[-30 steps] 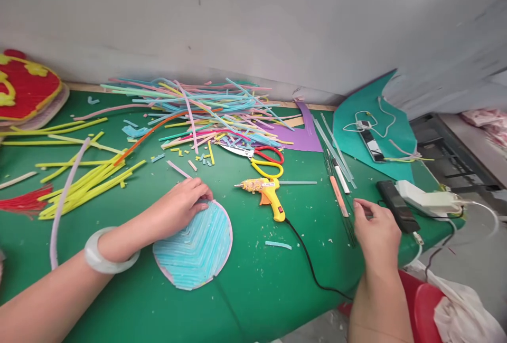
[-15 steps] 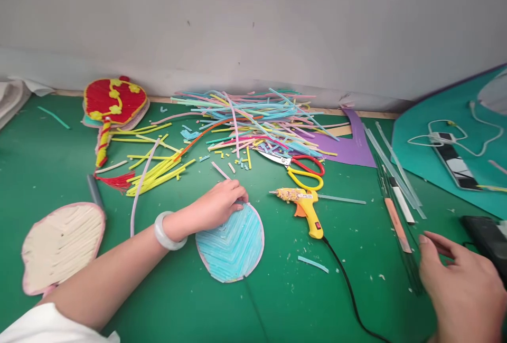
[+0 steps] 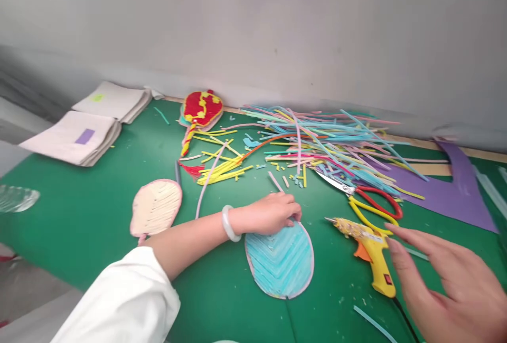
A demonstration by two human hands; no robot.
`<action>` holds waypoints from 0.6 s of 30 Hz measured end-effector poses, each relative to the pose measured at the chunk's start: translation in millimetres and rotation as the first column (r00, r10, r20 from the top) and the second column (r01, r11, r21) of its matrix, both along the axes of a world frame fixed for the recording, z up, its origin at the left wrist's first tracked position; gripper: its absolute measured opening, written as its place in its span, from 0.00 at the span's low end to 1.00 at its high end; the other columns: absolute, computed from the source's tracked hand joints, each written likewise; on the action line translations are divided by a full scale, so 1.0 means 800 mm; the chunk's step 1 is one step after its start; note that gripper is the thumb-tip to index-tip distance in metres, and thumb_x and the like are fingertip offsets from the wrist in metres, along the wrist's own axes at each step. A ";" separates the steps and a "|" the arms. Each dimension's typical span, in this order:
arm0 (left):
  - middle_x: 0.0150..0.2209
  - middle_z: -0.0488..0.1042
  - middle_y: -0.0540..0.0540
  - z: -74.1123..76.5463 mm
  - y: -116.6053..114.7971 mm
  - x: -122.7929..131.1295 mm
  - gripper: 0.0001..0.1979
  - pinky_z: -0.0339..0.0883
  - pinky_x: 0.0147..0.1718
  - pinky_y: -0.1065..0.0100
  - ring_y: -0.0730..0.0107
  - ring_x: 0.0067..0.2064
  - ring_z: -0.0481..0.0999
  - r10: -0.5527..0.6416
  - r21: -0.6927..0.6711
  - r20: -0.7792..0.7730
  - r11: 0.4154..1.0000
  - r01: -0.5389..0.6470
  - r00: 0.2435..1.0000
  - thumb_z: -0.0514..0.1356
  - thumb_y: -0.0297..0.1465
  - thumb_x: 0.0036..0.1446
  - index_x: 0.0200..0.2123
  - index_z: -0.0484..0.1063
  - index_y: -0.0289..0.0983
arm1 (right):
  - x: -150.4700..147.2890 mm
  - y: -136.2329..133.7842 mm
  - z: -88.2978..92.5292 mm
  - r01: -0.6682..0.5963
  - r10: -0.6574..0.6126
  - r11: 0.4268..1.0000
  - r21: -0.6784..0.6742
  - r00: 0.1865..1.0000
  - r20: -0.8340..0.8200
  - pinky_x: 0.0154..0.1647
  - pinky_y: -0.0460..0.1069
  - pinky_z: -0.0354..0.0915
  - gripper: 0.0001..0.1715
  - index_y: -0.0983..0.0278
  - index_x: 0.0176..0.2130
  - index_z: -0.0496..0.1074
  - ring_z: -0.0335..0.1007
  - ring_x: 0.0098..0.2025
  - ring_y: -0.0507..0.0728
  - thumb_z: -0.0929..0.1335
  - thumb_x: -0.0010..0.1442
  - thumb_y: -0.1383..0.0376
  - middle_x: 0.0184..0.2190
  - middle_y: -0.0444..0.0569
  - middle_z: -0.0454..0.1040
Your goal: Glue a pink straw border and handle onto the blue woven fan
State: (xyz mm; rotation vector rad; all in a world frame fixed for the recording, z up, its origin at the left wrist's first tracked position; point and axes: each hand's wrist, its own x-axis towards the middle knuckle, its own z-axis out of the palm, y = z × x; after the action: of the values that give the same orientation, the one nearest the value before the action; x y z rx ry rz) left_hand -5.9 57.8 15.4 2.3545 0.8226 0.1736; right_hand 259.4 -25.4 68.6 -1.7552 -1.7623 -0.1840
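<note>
My left hand (image 3: 271, 213), with a pale bracelet (image 3: 230, 223) on its wrist, lies over the top of a round light-blue fan panel (image 3: 282, 264) edged in pink. Its fingers are bent closed at the upper rim, on a pink chenille stem (image 3: 275, 181) whose loose end sticks out behind the hand. The fingertips' exact hold is partly hidden. At the right, my right hand (image 3: 447, 285) hangs open beside the yellow glue gun (image 3: 378, 264), thumb and forefinger apart, nothing between them. Scissors (image 3: 374, 200) with red and yellow handles lie just beyond the gun.
A heap of coloured chenille stems (image 3: 317, 137) lies along the wall, partly over purple sheet (image 3: 439, 195). A red fan (image 3: 203, 108), yellow stems (image 3: 222, 169) and a cream fan panel (image 3: 156, 208) lie leftward. Folded cloths (image 3: 71, 134) sit at the far left.
The view has turned left, so the table's things sit farther right. My right hand has moved from beside the craft knives to near the glue gun. My left hand stays on the blue panel.
</note>
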 end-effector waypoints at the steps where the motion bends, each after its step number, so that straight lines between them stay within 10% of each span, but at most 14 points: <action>1: 0.43 0.71 0.43 0.000 0.000 0.000 0.05 0.63 0.46 0.64 0.62 0.46 0.70 -0.005 0.008 -0.003 1.000 0.005 1.000 0.59 0.29 0.63 0.43 0.69 0.39 | -0.020 0.004 0.006 -0.127 0.126 0.992 0.012 0.992 0.019 0.48 0.59 0.70 0.19 0.51 0.44 0.77 0.77 0.42 0.64 0.64 0.62 0.46 0.40 0.49 0.80; 8: 0.41 0.72 0.42 0.008 -0.005 0.004 0.03 0.65 0.40 0.63 0.61 0.42 0.71 0.028 0.062 -0.063 0.998 -0.024 0.998 0.58 0.30 0.64 0.40 0.70 0.37 | -0.131 0.014 0.016 -0.578 0.578 0.816 -0.028 0.816 0.017 0.45 0.57 0.67 0.15 0.61 0.50 0.72 0.73 0.44 0.62 0.63 0.69 0.60 0.43 0.53 0.77; 18: 0.38 0.72 0.45 0.001 -0.005 0.006 0.02 0.65 0.42 0.64 0.63 0.42 0.71 0.016 0.066 -0.002 0.998 -0.016 1.000 0.57 0.27 0.62 0.37 0.70 0.37 | -0.153 -0.039 0.020 -0.546 0.545 0.837 -0.035 0.838 -0.023 0.47 0.56 0.66 0.12 0.63 0.48 0.73 0.72 0.45 0.60 0.63 0.69 0.65 0.42 0.53 0.77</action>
State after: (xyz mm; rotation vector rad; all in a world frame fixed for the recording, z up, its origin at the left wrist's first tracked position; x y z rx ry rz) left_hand -0.8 53.8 16.3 2.4106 0.8489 0.2075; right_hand 136.9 -57.0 84.8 -1.2002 -2.1901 0.1078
